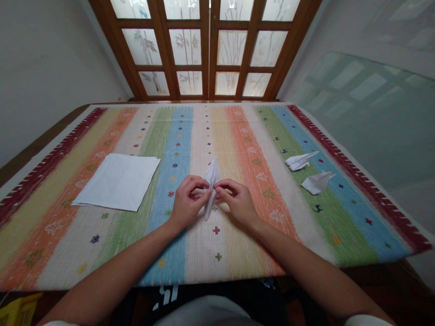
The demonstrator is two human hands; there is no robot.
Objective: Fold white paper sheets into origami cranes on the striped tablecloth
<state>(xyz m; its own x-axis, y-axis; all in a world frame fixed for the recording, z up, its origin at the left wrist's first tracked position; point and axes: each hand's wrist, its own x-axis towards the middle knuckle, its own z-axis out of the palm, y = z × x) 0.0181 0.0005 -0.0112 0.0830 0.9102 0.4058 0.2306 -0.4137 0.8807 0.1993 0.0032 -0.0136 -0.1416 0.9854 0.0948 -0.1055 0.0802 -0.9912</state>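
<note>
A narrow folded piece of white paper (211,180) stands between my two hands over the middle of the striped tablecloth (261,150). My left hand (187,202) pinches its left side with thumb and fingers closed. My right hand (237,198) pinches the right side the same way. The paper's lower tip points down between my wrists, and its upper end sticks up past my fingers.
A stack of flat white paper sheets (119,181) lies to the left on the cloth. Two finished folded paper shapes (300,160) (316,181) lie to the right. Wooden doors with frosted glass (208,42) stand behind the table. A yellow object (12,312) shows at the bottom left.
</note>
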